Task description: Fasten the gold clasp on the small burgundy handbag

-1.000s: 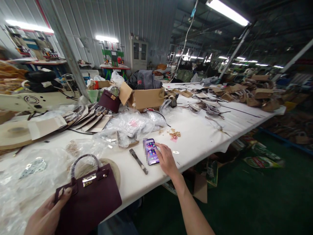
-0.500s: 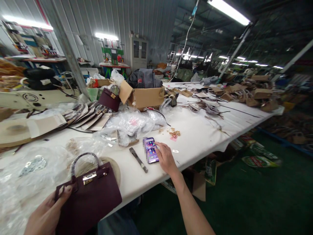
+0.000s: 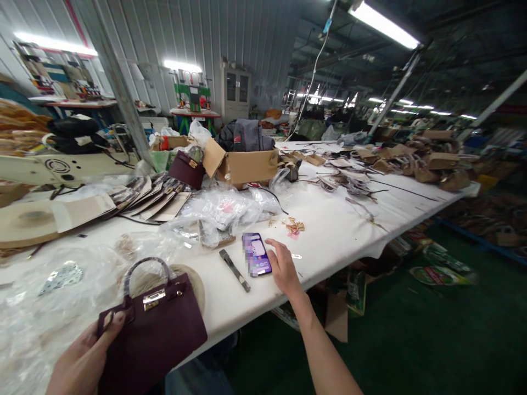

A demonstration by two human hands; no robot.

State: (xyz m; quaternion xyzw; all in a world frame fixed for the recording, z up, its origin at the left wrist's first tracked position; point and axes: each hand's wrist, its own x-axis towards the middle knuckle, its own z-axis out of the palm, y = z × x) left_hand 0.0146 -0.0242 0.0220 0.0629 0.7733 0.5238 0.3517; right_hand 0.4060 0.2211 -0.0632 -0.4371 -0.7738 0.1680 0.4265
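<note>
My left hand (image 3: 82, 362) grips the left edge of a small dark maroon handbag (image 3: 156, 329) with a round handle and a gold clasp, lying at the near edge of the white table (image 3: 337, 230). My right hand (image 3: 284, 266) reaches out to a smartphone (image 3: 256, 254) with a lit, blurred screen, fingers spread and touching its right side. A flat dark metal bar (image 3: 234, 270) lies just left of the phone.
Clear plastic bags (image 3: 222, 211) and stacked leather pieces (image 3: 152, 197) cover the left of the table. A cardboard box (image 3: 247, 164), a second maroon handbag (image 3: 187, 167) and small gold fittings (image 3: 294, 225) lie further back. Tan bag parts (image 3: 420, 156) are piled at the far right.
The phone's screen shows a different picture now. My right hand's fingers have shifted slightly on it. The left hand still holds the handbag.
</note>
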